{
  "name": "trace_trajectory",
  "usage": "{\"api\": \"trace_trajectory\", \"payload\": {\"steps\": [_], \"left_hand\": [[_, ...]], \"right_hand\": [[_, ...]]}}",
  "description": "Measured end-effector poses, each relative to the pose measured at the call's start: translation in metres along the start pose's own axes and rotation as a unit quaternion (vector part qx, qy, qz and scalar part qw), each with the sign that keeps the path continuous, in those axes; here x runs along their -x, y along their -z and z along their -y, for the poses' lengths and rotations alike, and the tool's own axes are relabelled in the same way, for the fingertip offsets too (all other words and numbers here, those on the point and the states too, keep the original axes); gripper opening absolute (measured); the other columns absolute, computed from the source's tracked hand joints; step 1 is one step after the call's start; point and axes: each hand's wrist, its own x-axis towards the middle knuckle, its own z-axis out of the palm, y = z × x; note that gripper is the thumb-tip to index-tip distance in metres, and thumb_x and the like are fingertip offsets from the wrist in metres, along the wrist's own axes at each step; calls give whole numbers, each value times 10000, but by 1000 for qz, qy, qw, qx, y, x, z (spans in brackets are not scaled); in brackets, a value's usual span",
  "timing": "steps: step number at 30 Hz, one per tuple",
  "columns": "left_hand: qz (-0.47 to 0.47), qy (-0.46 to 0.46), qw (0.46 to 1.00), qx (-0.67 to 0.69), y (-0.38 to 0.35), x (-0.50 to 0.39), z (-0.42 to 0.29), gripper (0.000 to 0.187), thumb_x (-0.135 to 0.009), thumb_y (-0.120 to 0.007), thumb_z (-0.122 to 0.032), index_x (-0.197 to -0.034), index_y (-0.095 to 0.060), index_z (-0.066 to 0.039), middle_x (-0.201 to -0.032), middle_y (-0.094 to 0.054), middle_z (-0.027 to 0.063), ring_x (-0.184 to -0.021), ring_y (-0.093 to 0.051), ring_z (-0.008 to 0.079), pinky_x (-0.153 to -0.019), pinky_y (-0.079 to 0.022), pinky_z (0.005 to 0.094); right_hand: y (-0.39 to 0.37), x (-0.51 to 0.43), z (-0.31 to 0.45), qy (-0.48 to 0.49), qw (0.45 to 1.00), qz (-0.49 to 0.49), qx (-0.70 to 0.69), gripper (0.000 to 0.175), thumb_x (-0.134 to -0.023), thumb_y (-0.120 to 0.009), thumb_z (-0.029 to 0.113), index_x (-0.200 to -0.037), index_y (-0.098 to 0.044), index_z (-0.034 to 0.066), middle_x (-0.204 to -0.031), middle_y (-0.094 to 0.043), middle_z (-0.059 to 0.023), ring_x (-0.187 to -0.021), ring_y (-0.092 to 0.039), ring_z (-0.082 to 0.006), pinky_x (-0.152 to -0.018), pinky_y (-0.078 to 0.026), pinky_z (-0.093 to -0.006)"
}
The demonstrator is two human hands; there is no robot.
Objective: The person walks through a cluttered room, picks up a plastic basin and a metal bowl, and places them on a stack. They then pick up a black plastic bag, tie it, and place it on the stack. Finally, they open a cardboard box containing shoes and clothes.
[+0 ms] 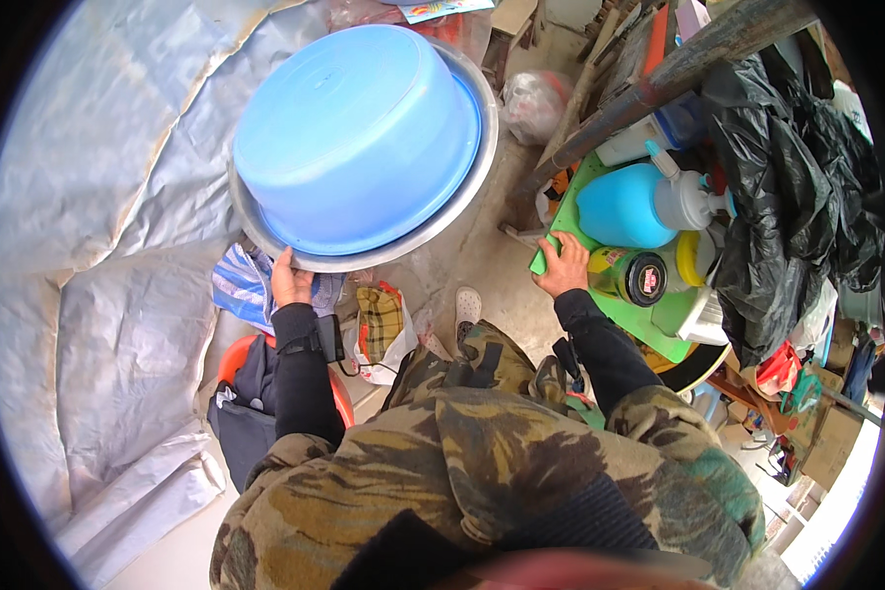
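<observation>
My left hand grips the near rim of a grey metal basin, thumb over the edge and the other fingers partly hidden below. A blue plastic basin lies upside down on it, its bottom facing up. My right hand is on the corner of a green board, its fingers over the edge. Beside that hand on the board stand a jar with a black lid, a jar with a yellow lid and a blue pump sprayer.
Silvery sheeting covers the left side. Below my left arm are a red tub with dark cloth, a striped woven bag and a plastic bag with plaid cloth. A rusty pole and black plastic bags crowd the right.
</observation>
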Motion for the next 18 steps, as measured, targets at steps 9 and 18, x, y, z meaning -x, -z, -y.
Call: {"api": "trace_trajectory", "payload": {"steps": [9, 18], "left_hand": [[-61, -37, 993, -90, 30, -32, -42, 283, -843, -534, -164, -1052, -501, 25, -1024, -571, 118, -897, -567, 236, -809, -474, 357], [-183, -78, 926, -320, 32, -63, -50, 413, -851, -520, -289, -1007, -530, 93, -973, -585, 151, -852, -570, 233, -712, -467, 356]], "right_hand": [[2, 0, -4, -8, 999, 21, -27, 582, -490, -714, 190, -1045, -540, 166, -1147, -418, -97, -1110, -372, -312, -885, -299, -449], [4, -1, -6, -5, 999, 23, -49, 585, -487, -717, 181, -1043, -537, 172, -1141, -422, -101, -1112, -373, -308, -893, -291, -444]]}}
